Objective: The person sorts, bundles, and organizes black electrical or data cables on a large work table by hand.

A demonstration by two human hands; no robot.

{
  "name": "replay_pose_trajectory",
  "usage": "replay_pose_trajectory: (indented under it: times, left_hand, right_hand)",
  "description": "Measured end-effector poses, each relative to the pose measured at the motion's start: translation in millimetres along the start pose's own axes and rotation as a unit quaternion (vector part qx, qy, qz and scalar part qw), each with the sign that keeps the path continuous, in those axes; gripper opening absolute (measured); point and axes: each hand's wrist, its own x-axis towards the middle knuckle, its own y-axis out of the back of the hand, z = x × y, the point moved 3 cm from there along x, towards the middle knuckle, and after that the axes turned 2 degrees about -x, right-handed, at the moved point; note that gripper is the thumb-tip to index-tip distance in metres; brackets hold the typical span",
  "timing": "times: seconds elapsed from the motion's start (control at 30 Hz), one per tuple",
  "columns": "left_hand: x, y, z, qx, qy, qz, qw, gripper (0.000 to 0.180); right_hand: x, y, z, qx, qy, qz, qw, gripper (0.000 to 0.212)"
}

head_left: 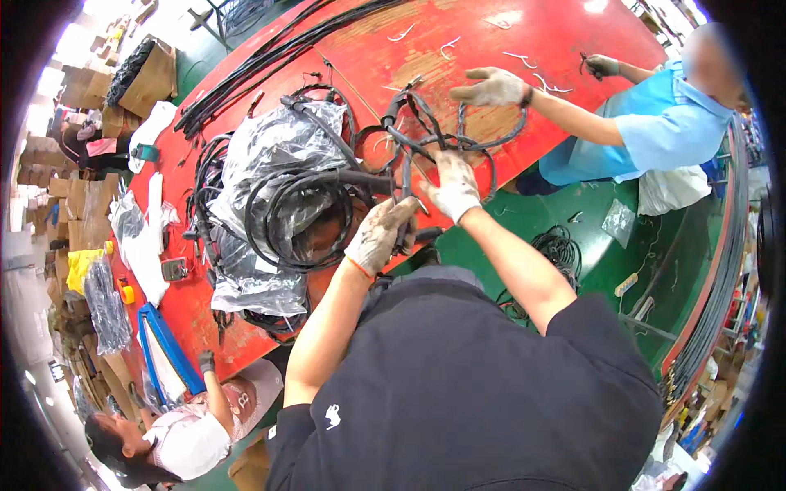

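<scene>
Both my hands wear pale, soiled work gloves. My left hand is closed around a black cable at the near edge of the red table, with dark thick cable ends beside its fingers. My right hand is just to its right, its fingers curled on the same bunch of black cable; the exact grip is partly hidden. Loops of this cable spread beyond my right hand toward a co-worker's gloved hand. Left of my hands, a coiled black cable lies over clear plastic bags.
Long black cables lie along the far left of the red table, with white ties scattered at far right. A co-worker in blue stands right; another person sits lower left by a blue-edged frame. Coiled cable lies on the green floor.
</scene>
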Motion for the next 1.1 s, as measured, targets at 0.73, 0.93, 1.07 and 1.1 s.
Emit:
replay_pose_trajectory:
  times: [0.73, 0.93, 1.07, 1.1]
  left_hand:
    - [-96.9, 139.8, 63.5, -0.200, -0.274, 0.338, 0.878, 0.030]
    - [-114.6, 153.4, 85.8, -0.153, -0.321, 0.333, 0.873, 0.035]
    - [-136.8, 140.3, 108.7, -0.090, -0.353, 0.305, 0.880, 0.037]
    - [-141.0, 139.0, 117.5, -0.063, -0.360, 0.331, 0.870, 0.038]
  right_hand:
    - [256.0, 175.6, 154.3, 0.390, -0.221, 0.080, 0.890, 0.025]
    - [286.1, 192.0, 280.3, 0.530, -0.359, 0.160, 0.751, 0.033]
    - [282.6, 166.4, 305.5, 0.619, -0.446, 0.203, 0.614, 0.029]
    - [277.6, 159.7, 316.7, 0.607, -0.439, 0.142, 0.647, 0.026]
